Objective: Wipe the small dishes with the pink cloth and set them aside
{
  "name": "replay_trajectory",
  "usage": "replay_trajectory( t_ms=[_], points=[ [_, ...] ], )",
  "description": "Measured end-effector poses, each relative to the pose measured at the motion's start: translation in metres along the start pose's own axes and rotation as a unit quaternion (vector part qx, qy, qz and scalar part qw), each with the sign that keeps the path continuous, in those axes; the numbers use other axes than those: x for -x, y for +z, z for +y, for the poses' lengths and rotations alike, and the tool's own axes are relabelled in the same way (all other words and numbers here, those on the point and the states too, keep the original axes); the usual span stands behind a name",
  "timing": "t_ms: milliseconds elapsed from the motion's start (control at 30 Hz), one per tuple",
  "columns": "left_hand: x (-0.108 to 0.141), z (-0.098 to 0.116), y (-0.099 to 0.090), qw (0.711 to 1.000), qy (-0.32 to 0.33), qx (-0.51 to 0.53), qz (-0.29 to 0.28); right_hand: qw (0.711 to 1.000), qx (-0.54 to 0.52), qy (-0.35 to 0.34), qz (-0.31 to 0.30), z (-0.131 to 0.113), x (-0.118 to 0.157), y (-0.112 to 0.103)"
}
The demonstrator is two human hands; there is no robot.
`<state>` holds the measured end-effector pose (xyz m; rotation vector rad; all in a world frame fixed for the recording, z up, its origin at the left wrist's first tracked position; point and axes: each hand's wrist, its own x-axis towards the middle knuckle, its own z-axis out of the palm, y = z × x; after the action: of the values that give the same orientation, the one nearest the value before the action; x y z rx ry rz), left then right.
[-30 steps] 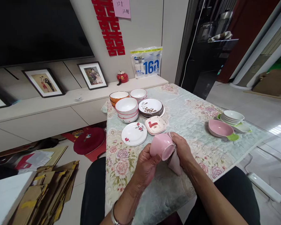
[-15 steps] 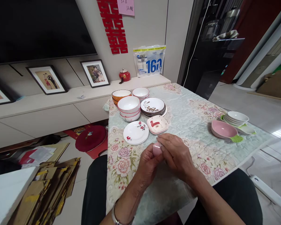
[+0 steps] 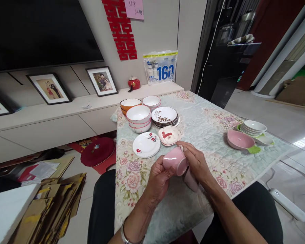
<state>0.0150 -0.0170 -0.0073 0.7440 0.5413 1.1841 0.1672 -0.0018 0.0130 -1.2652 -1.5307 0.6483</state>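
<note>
Head view: one pink cup (image 3: pixel 173 159), tilted above the floral tablecloth (image 3: pixel 132 179), grasped in the left hand (image 3: pixel 159 181); right hand (image 3: pixel 199 167) holding a pinkish cloth (image 3: pixel 191 180) against it, the outer wall less covered than a moment earlier, suggesting a shifted contact area.

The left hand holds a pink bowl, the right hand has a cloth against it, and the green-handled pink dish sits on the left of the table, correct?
No: the head view shows the green-handled pink dish on the right of the table. The left hand holds the pink bowl, and the right hand has a cloth against it.
</note>
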Motion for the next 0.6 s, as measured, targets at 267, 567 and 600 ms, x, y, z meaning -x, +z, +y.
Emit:
replay_trajectory(
  t_ms=[267,567,600],
  points=[
    [0.001,0.001,0.003,0.999,0.002,0.029,0.012,0.976,0.154,-0.151,0.027,-0.013,0.008,0.010],
    [-0.002,0.007,0.004,0.998,-0.005,0.022,0.054,0.993,0.021,0.000,0.115,0.009,0.000,0.001],
    [-0.001,0.008,0.005,0.998,-0.007,0.021,0.053,0.991,0.018,0.008,0.132,0.008,0.000,-0.001]
  ],
)
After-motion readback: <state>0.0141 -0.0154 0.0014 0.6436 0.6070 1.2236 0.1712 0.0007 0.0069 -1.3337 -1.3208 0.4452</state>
